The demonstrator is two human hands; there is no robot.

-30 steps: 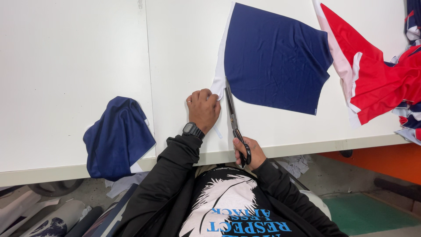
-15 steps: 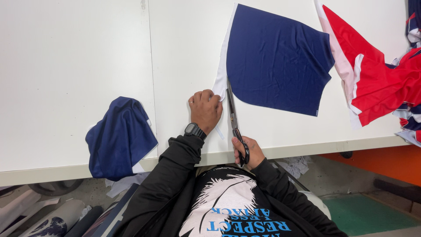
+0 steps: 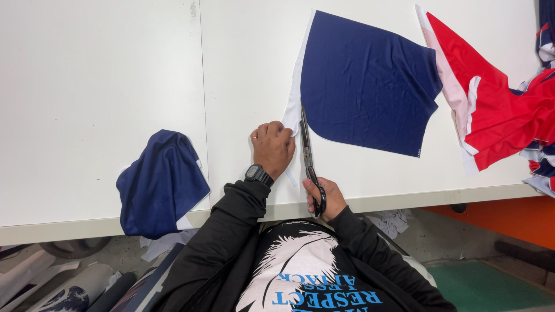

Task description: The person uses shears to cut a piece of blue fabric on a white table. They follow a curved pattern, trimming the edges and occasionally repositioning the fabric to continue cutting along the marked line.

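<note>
Leftmost, in the lower left of the frame, a crumpled navy cloth (image 3: 162,182) sags over the front edge of the white table (image 3: 98,86), and its own weight could drag it down among the scraps below. Toward the middle, the left hand (image 3: 273,147) lies curled, knuckles up, pinning the white margin strip (image 3: 296,92) of the navy fabric panel (image 3: 367,84). Its fingers sit just beside the blades of the scissors (image 3: 307,156), so a nick looks likely if the blades close while the cloth creeps. The right hand (image 3: 325,199), at lower centre by the table edge, grips the scissor handles; whether the blades stand apart is hard to tell at this angle. Should the panel, spread across the upper centre, shift unpinned, the cut could wander off the colour line. A red and white cloth (image 3: 497,110) trails off the right edge.
</note>
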